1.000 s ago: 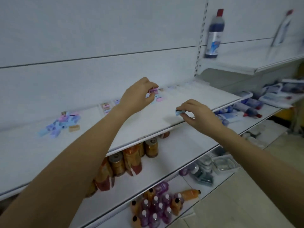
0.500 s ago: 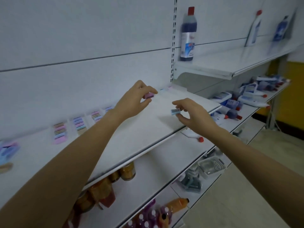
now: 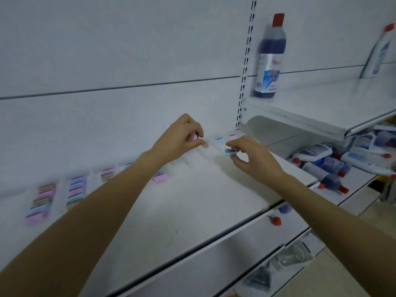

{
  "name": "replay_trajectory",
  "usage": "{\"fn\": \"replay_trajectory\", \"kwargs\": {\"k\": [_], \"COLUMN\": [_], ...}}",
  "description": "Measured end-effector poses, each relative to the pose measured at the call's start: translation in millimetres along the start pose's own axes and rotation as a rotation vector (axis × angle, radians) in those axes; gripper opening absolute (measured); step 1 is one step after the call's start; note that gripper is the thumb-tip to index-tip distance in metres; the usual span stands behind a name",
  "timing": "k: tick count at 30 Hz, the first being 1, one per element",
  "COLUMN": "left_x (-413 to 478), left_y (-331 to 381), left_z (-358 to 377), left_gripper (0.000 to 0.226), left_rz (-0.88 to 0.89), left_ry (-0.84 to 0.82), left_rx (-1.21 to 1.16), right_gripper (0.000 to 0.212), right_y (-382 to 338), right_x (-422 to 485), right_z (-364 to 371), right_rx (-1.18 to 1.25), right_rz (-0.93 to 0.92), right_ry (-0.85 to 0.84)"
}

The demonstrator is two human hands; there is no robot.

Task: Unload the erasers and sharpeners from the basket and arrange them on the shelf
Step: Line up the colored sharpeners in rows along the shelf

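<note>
My left hand (image 3: 182, 138) pinches a small pink sharpener (image 3: 194, 136) just above the back of the white shelf (image 3: 192, 211). My right hand (image 3: 255, 159) grips a blue sharpener (image 3: 230, 152) between thumb and fingers, slightly to the right and closer to me. Behind them a blue sharpener (image 3: 220, 140) and a pink one (image 3: 233, 136) sit on the shelf by the back wall. Rows of pastel erasers (image 3: 41, 201) (image 3: 76, 189) (image 3: 107, 174) lie along the back at left, blurred. The basket is out of view.
A tall blue bottle with a red cap (image 3: 270, 58) stands on the higher shelf at right. Fallen bottles (image 3: 327, 166) lie on the lower right shelf. A perforated upright (image 3: 246, 67) divides the shelf bays. Lower shelves and floor show below.
The view has swung right and the eraser rows have slid left. Both hands have moved further right along the shelf back, still holding their sharpeners, now closer to each other.
</note>
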State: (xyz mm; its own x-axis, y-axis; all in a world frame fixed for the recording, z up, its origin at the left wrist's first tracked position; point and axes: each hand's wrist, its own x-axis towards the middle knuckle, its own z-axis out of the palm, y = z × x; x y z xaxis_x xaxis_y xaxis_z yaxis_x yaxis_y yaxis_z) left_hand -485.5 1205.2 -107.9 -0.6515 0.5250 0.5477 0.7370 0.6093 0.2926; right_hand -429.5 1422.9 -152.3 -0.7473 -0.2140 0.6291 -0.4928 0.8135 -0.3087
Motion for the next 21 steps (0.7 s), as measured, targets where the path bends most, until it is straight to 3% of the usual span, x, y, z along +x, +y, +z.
{"fn": "replay_trajectory", "kwargs": {"k": [12, 16, 21], "left_x": [-23.9, -39.5, -36.7], "left_y": [3.9, 8.3, 3.6], "left_z": [-2.2, -5.1, -8.7], "left_gripper": [0.027, 0.019, 0.004], "left_rz": [-0.427, -0.509, -0.585], "left_ry": [0.358, 0.407, 0.377], "left_rx": [0.126, 0.146, 0.050], "right_gripper": [0.025, 0.024, 0.024], "right_y": [18.5, 2.2, -6.5], "right_x": [64.6, 82.7, 86.4], "right_z": [38.4, 50.0, 64.0], "right_rx": [0.297, 0.353, 0.371], "right_rz": [-0.173, -0.155, -0.035], "right_ry": [-0.155, -0.190, -0.093]}}
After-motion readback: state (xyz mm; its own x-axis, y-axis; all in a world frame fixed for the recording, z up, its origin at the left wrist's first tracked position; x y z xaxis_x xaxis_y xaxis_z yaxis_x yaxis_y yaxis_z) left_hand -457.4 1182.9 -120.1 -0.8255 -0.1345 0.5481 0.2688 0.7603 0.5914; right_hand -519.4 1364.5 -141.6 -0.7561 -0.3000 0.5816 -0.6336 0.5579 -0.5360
